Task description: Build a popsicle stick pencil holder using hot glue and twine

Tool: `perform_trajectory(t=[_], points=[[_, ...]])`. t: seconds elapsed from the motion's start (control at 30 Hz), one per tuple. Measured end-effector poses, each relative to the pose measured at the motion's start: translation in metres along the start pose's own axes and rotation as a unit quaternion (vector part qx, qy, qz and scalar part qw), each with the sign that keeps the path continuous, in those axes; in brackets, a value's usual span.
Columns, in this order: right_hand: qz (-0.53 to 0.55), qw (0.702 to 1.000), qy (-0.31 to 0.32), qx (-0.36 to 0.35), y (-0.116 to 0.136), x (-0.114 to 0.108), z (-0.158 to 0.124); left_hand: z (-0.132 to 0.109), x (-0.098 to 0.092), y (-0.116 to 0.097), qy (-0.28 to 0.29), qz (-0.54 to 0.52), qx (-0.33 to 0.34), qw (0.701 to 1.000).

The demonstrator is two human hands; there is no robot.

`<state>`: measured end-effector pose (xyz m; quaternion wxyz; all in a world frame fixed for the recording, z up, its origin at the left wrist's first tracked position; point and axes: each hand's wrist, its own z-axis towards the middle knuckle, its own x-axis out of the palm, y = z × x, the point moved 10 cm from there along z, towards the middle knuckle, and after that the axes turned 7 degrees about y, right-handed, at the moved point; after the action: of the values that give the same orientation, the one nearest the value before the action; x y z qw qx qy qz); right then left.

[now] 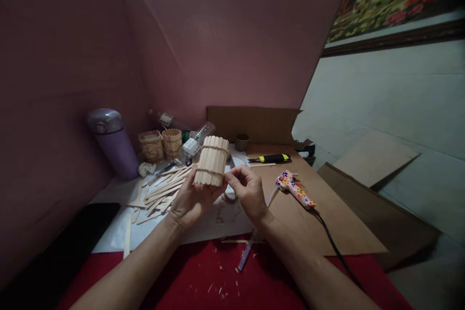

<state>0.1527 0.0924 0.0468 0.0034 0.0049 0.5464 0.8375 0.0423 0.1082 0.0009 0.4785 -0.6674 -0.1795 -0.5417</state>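
Note:
A small barrel-shaped holder made of craft sticks (211, 160) is tilted in my left hand (192, 199), whose fingers wrap its lower part. Two bands of twine circle it, one near the top and one near the bottom. At the right end of the lower twine (210, 171), the thumb and forefinger of my right hand (249, 191) are pinched together on the strand. Loose craft sticks (165, 191) lie in a pile left of my left hand. Right of my right hand, a flower-patterned glue gun (295, 189) rests on cardboard.
A purple bottle (115, 145) stands at the left, near two small decorated cups (172, 142) and a clear plastic bottle (199, 138). A utility knife (271, 158) and a small brown pot (241, 142) are behind. A glue stick (247, 254) lies on the red cloth (203, 276). A black cord (334, 242) trails forward.

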Motion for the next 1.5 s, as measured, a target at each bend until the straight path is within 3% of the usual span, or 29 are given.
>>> perform_trajectory(t=[0.2,0.57,0.83,0.97,1.23,1.5], points=[[0.009,0.999,0.02,0.036,-0.01,0.002,0.004,-0.001,0.002,0.0,0.004,0.017,0.003,1.0],[-0.192,0.981,-0.017,0.002,-0.019,-0.012,0.01,-0.002,-0.001,-0.02,-0.035,0.189,0.113,0.975],[-0.313,0.949,-0.021,-0.024,-0.008,-0.019,0.011,-0.002,-0.009,-0.036,-0.07,0.226,0.184,0.954],[-0.338,0.941,-0.012,-0.023,-0.012,-0.023,0.015,-0.004,-0.014,-0.039,-0.091,0.247,0.176,0.949],[-0.361,0.932,-0.013,-0.023,-0.019,-0.026,0.019,-0.001,-0.014,-0.037,-0.059,0.246,0.177,0.951],[-0.405,0.914,-0.023,0.009,-0.019,-0.036,0.02,0.0,-0.017,-0.042,-0.072,0.233,0.195,0.95]])
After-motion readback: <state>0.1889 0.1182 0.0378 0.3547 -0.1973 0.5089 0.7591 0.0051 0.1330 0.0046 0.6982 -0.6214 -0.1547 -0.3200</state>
